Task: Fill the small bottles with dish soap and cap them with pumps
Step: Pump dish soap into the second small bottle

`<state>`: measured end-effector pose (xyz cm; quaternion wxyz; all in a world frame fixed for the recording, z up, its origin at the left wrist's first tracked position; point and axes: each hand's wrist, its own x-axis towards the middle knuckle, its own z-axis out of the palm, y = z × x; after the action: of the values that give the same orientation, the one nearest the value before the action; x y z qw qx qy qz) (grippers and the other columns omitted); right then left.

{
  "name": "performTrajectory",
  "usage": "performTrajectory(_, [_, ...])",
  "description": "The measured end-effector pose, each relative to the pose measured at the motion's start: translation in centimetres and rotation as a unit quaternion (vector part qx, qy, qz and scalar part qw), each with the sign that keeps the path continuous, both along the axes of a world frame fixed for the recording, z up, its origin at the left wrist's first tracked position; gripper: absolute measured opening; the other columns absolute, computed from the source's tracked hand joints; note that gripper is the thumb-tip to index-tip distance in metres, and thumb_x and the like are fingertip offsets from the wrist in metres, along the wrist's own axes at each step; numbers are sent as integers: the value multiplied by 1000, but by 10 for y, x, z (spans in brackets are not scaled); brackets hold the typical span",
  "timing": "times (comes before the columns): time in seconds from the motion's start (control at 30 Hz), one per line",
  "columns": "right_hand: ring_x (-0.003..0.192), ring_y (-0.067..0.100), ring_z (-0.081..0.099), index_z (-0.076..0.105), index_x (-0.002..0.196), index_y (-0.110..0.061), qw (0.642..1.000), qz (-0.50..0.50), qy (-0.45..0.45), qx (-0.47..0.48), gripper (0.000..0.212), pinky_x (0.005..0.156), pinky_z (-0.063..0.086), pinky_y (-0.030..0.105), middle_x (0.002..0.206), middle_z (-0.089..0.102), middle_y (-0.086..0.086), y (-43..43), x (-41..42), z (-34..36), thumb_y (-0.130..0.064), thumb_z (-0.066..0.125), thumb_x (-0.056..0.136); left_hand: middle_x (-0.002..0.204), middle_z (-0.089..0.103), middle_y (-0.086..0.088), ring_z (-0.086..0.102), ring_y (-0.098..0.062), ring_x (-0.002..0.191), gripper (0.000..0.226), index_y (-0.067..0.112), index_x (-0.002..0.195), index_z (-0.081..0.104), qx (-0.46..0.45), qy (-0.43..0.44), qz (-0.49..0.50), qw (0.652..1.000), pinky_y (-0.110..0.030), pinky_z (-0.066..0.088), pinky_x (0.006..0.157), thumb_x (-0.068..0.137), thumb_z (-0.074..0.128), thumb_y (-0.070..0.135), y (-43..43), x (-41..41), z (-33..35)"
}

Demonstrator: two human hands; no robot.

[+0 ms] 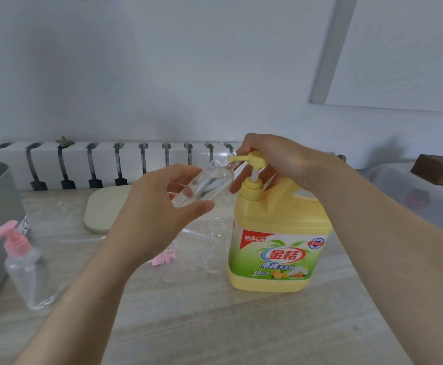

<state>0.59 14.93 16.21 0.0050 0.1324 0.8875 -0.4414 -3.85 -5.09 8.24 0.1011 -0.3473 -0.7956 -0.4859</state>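
Pale grey wall [162,61], white slotted radiator cover [131,164], light wood-grain table [188,325], soft even light

Your left hand [157,206] holds a clear bottle [210,184] tilted, mouth at the spout [235,158] of the yellow jug [278,246]. Your right hand [275,159] grips the pump head [256,160]. A pink-capped bottle [28,270] stands left.

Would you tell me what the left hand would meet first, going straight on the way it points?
Probably the yellow pump on the soap jug: the left hand tilts its clear bottle at the nozzle; depth unclear.
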Motion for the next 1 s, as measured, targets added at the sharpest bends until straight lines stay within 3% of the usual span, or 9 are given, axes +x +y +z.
performTrajectory(0.13, [80, 31, 61, 76, 70, -19, 1000, 4, 3, -16, 44, 86, 52, 45, 90, 75, 16, 0, 1, 1, -39, 42, 87, 89, 67, 22, 55, 17, 92, 35, 54, 96, 57, 1, 3, 6, 1000, -1, 39, 65, 74, 79, 40, 0, 0, -1])
performTrajectory(0.3, [81, 31, 63, 75, 88, -12, 1000, -8, 10, 16, 43, 75, 53, 37, 93, 74, 16, 0, -1, 0, -36, 39, 91, 95, 65, 21, 57, 10, 96, 40, 55, 107, 55, 5, 7, 14, 1000, -10, 37, 73, 76, 75, 40, 0, -2, -2])
performTrajectory(0.43, [88, 32, 65, 73, 96, -8, 999, -28, 23, 40, 44, 82, 53, 40, 97, 73, 16, -1, -2, -2, -32, 37, 95, 98, 64, 21, 56, 8, 102, 47, 49, 120, 57, 5, 13, 23, 1000, -10, 36, 78, 78, 74, 39, 0, -3, -3])
performTrajectory(0.63, [84, 28, 55, 62, 101, 2, 996, -44, 25, 77, 36, 70, 43, 31, 113, 64, 25, -4, -2, -1, -26, 38, 98, 100, 61, 25, 51, 14, 102, 47, 48, 124, 56, -2, 17, 30, 999, -8, 34, 73, 80, 72, 40, 2, -3, -4])
performTrajectory(0.8, [68, 14, 43, 60, 102, 3, 993, -43, 20, 104, 32, 55, 34, 20, 89, 59, 15, -6, -3, 0, -17, 35, 100, 100, 60, 27, 48, 20, 98, 48, 50, 123, 55, -7, 18, 29, 999, -7, 32, 71, 80, 72, 40, 2, -4, -4])
performTrajectory(0.87, [65, 12, 37, 53, 90, -6, 992, -45, 18, 120, 21, 52, 29, 19, 74, 52, 5, -7, -4, 1, -13, 34, 98, 99, 61, 26, 48, 23, 97, 46, 53, 120, 54, -9, 20, 28, 999, -5, 32, 70, 79, 73, 40, 1, -4, -4])
performTrajectory(1.0, [81, 17, 42, 52, 86, -7, 993, -44, 23, 111, 22, 60, 31, 24, 75, 62, 8, -6, -4, -2, -13, 34, 96, 96, 61, 27, 46, 25, 96, 42, 59, 109, 50, -12, 22, 24, 999, -6, 31, 69, 78, 73, 41, 1, -3, -3])
